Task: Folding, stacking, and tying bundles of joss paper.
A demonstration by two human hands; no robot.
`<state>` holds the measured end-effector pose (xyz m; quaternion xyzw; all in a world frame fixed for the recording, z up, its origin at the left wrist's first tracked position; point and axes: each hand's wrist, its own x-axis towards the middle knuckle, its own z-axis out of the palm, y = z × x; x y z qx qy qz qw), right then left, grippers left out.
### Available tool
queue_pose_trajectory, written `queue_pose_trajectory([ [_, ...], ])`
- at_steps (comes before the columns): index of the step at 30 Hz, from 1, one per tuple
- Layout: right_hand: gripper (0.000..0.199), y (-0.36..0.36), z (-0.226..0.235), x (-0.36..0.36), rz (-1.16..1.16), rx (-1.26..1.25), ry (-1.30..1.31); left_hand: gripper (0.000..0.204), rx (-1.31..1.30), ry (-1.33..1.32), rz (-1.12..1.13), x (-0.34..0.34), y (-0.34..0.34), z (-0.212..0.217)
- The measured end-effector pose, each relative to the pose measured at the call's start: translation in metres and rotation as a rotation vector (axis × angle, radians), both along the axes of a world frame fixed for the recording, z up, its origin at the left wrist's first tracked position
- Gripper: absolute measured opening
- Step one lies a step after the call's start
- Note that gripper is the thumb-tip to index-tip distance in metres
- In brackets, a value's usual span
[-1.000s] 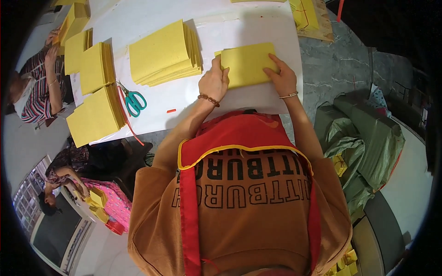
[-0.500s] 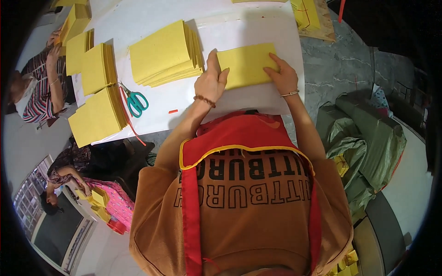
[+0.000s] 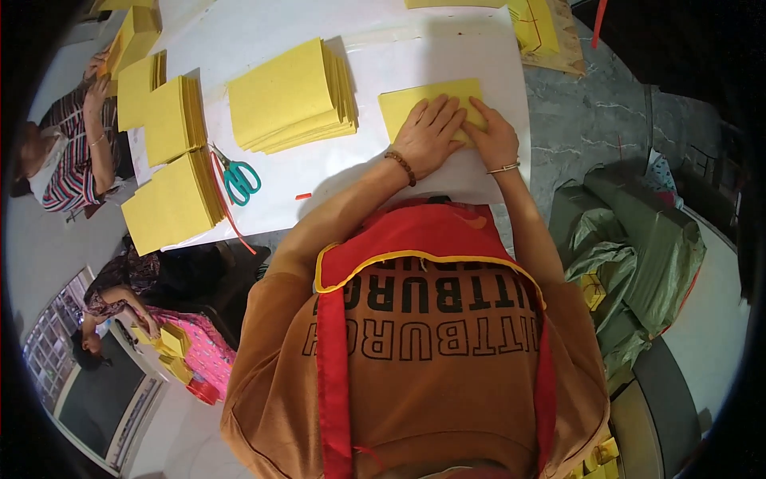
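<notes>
A folded piece of yellow paper (image 3: 396, 100) lies on the white-covered table in front of me. My left hand (image 3: 431, 136) rests flat across its middle, fingers stretched out and nothing gripped. At the paper's right edge, my right hand (image 3: 492, 136) lies with thumb and forefinger apart, touching the paper close to the left fingertips. To the left stands a leaning stack of yellow paper (image 3: 283, 92). Beyond it are teal-handled scissors (image 3: 241, 182) and a thin red strip (image 3: 231, 211). A small red piece (image 3: 303, 195) lies nearer me.
More yellow stacks (image 3: 171, 120) line the table's (image 3: 263, 207) left side, where a person in stripes (image 3: 76, 152) works. Another person (image 3: 120, 287) sits lower left beside pink cloth (image 3: 209, 347). Green-wrapped bundles (image 3: 630, 239) stand on the right, off the table.
My left hand has moved right, from the paper's left edge onto its middle, and now lies flat. The right hand stays at the right edge, its fingers slightly shifted.
</notes>
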<state>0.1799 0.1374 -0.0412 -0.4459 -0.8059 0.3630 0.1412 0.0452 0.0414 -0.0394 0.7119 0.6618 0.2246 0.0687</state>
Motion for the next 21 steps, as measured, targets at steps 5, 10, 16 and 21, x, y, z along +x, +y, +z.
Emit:
queue_pose_trajectory([
  [5,0.046,-0.009,0.018,-0.002,-0.051,0.035,-0.084,0.053,-0.003,0.015,0.004,0.003,0.0,0.005],
  [10,0.048,-0.029,0.016,-0.01,0.267,0.43,-0.07,0.045,-0.024,0.108,-0.034,-0.001,-0.005,-0.004],
  [16,0.052,-0.036,-0.003,-0.014,0.312,0.354,-0.072,0.034,0.075,-0.583,0.156,-0.017,-0.006,-0.014],
  [21,0.051,-0.035,-0.006,-0.017,0.347,0.493,-0.252,0.035,0.089,-0.503,0.198,-0.019,-0.022,0.02],
])
